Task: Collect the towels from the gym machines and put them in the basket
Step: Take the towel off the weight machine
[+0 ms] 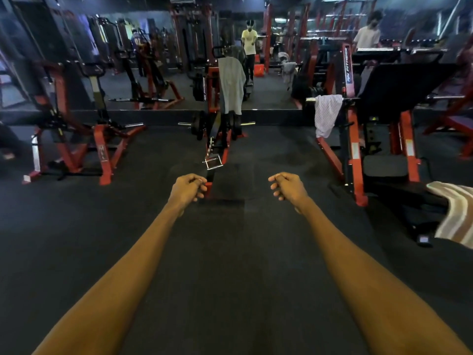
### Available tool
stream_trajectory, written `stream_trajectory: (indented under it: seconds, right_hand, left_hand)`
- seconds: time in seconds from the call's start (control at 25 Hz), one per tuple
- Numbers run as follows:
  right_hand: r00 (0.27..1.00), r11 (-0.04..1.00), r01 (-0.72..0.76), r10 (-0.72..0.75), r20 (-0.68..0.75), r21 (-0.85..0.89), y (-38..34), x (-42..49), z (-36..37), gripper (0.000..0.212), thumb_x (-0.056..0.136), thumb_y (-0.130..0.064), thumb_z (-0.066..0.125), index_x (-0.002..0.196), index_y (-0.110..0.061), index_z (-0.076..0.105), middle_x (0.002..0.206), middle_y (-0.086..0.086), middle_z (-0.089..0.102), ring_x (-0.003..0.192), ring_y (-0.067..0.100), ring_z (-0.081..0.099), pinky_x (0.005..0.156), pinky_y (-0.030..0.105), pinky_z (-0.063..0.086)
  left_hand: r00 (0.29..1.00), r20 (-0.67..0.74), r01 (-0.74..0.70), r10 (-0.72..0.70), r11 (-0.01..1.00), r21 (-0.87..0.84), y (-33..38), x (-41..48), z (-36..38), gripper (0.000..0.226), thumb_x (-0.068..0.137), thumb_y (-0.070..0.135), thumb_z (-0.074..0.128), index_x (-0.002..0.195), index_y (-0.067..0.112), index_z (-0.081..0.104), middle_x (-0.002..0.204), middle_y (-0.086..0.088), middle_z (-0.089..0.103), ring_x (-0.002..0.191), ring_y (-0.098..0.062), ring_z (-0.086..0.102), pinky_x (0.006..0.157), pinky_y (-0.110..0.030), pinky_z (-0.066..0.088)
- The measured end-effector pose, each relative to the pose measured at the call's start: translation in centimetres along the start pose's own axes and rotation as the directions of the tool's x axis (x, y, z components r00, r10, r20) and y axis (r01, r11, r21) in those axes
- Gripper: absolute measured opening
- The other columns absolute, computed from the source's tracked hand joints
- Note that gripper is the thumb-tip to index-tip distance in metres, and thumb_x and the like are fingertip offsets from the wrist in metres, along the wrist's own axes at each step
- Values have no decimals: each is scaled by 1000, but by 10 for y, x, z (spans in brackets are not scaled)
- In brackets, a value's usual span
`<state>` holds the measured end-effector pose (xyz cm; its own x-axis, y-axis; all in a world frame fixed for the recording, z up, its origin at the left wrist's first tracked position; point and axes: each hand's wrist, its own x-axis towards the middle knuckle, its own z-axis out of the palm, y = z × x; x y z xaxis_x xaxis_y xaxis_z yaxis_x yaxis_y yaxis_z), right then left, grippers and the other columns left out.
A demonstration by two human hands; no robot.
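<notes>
Both bare forearms reach forward over the dark rubber floor [230,265]. The left hand [188,187] and the right hand [286,187] hang side by side, apart from each other, each with the fingers curled loosely inward into a half-closed fist; neither has hold of anything.

At the right edge of the floor, nearest of the cloths, a brown-and-cream striped towel [457,216] is draped over the black end of a machine. Farther on along the same side, a white towel with fine stripes [327,115] hangs from the steel bar of a red-framed black leg press [384,119]. Straight ahead, at the far edge of the floor, a pale grey towel [231,85] hangs down the upright of a red machine [212,124] loaded with black weight plates. Behind it a wall mirror [153,60] shows more red equipment, and a person in a yellow shirt [249,42].
</notes>
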<state>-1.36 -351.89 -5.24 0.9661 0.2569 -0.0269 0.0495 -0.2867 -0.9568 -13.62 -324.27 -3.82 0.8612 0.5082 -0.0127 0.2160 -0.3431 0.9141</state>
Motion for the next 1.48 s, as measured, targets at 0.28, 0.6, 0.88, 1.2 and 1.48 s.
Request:
stream_trajectory:
  seconds: [0.28, 0.6, 0.88, 1.2, 1.48]
  right_hand:
    - [1000, 1000, -20, 19, -25, -15, 14, 211, 11, 29, 98, -18, 44, 92, -14, 72, 71, 0, 67, 55, 12, 58, 45, 21, 44]
    - [999, 999, -33, 32, -41, -9, -1, 451, 2, 28, 98, -16, 45, 87, -17, 70, 69, -1, 65, 51, 12, 56, 42, 19, 42]
    - [999, 999, -11, 10, -36, -30, -4, 658, 14, 26, 99, -17, 46, 94, -12, 72, 70, 0, 65, 53, 12, 57, 44, 20, 44]
    - [998, 998, -50, 49, -31, -43, -20, 877, 16, 28, 100, -18, 45, 96, -12, 72, 74, 1, 66, 54, 11, 58, 44, 21, 44]
    - [998, 998, -57, 57, 1, -38, 11, 1065, -23, 28, 100, -18, 45, 96, -12, 71, 74, 1, 65, 56, 14, 57, 47, 24, 44]
  left_hand:
    - [999, 35, 0, 1, 1000, -10, 3, 203, 54, 21, 97, 15, 48, 97, 16, 69, 83, -5, 72, 65, -14, 63, 53, -22, 47]
    - [999, 29, 27, -26, 999, -31, 44, 428, 103, 21, 97, 14, 48, 101, 14, 69, 85, -5, 71, 65, -12, 63, 53, -20, 48]
    - [999, 22, 40, -40, 999, -28, 50, 629, 146, 20, 96, 13, 49, 99, 13, 69, 85, -7, 71, 66, -14, 62, 54, -22, 47]
    - [998, 34, 52, -49, 994, -94, 85, 856, 208, 21, 95, 9, 48, 91, 11, 69, 74, -7, 67, 56, -16, 57, 46, -23, 42]
    - [999, 16, 53, -52, 997, -54, 101, 1024, 304, 22, 94, 11, 47, 89, 16, 68, 73, -2, 68, 55, -13, 58, 43, -17, 40]
